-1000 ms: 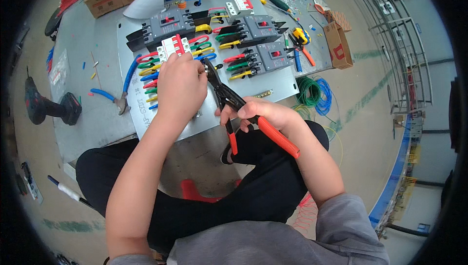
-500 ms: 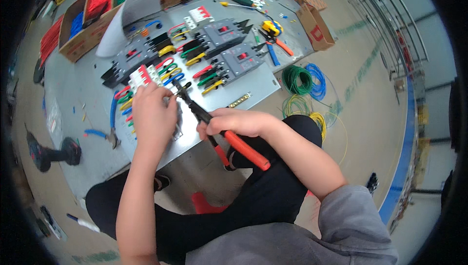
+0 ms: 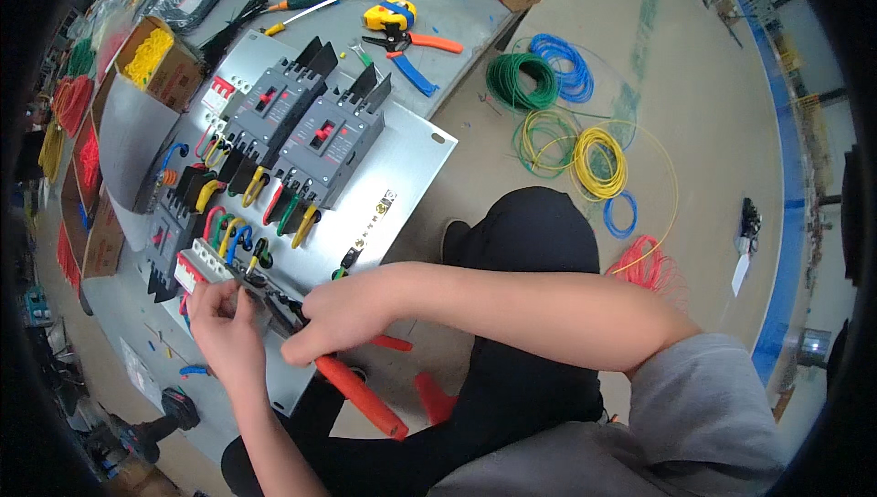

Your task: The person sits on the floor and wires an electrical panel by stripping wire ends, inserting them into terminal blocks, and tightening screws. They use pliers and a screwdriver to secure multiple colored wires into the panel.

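My right hand (image 3: 336, 316) is closed around a pair of pliers (image 3: 364, 398) with red handles and dark jaws. The jaws point toward my left hand (image 3: 226, 325), whose thumb and fingers are pinched together beside a small white circuit breaker (image 3: 203, 264). Whatever lies between those fingertips is hidden. Short coloured wires (image 3: 239, 239) loop up from this breaker, close to the plier jaws. Everything is mounted on a metal panel (image 3: 402, 163), along with grey moulded-case breakers (image 3: 327, 136) that carry red, green and yellow wires on their near ends.
Cutters with orange and blue handles (image 3: 411, 72), a yellow tape measure (image 3: 391, 15) and screwdrivers (image 3: 306, 13) lie beyond the panel. Boxes of coloured parts (image 3: 169, 68) stand at the left. Green (image 3: 516, 79), blue and yellow wire coils (image 3: 598, 163) lie on the floor at right.
The view has turned, so the panel sits further left and the floor coils show more fully. My right forearm lies more level across the picture, and the pliers stay in that hand.
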### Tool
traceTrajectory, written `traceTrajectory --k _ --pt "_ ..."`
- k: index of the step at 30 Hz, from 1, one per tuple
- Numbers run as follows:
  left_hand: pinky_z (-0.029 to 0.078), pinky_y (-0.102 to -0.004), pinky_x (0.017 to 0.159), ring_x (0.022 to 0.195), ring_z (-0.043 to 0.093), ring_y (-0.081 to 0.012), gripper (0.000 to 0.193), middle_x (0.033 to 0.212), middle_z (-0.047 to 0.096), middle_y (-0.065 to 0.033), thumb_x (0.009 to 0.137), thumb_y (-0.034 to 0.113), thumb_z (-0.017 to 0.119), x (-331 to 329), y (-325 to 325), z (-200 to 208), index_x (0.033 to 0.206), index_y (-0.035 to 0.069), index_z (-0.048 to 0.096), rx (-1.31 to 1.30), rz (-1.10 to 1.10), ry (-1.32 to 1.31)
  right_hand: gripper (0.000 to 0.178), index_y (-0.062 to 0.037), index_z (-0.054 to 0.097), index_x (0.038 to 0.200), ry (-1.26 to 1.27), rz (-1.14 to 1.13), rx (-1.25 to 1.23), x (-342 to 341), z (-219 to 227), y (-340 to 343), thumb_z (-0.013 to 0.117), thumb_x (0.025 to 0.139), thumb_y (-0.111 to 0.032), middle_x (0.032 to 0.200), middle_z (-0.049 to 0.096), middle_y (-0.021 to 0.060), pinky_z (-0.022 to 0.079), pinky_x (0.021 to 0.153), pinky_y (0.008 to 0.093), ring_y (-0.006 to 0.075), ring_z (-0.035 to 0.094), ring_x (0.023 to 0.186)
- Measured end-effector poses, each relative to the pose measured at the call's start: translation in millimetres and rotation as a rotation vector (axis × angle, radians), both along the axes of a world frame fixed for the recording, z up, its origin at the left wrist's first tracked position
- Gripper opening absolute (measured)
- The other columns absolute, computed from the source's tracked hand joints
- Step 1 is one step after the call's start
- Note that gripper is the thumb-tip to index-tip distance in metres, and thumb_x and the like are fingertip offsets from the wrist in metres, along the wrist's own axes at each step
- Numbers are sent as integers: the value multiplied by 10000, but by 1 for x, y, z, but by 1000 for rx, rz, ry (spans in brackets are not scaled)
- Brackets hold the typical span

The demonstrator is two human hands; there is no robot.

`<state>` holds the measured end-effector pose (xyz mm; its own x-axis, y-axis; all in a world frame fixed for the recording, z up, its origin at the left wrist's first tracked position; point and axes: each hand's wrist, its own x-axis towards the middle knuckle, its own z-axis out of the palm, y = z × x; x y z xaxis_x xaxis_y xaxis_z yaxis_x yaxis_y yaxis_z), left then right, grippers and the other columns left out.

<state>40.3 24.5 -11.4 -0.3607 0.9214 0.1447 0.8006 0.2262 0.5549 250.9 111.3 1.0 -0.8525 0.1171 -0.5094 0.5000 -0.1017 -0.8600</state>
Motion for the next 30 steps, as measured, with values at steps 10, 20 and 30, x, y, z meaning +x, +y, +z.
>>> traceTrajectory --k 10,20,30 --pt "345 -313 669 753 436 -163 130 777 454 -31 857 3 818 -8 6 1 840 -47 699 -99 75 -228 630 -18 617 688 41 -29 -188 12 -5 10 582 913 -605 679 583 60 427 575 387 208 533 623" --pt "409 -351 712 812 511 -231 119 779 516 -71 854 36 825 3 0 4 852 -27 725 28 14 40 507 -32 643 1071 12 -33 -266 13 -6 11 579 937 -517 919 531 -4 427 707 306 139 492 823" --pt "420 -421 820 869 549 -283 115 829 576 -66 819 95 843 5 -5 -3 843 47 741 123 29 69 561 -46 727 1150 28 -101 -389 15 -12 11 637 834 -501 1482 540 122 497 854 310 169 583 1002"
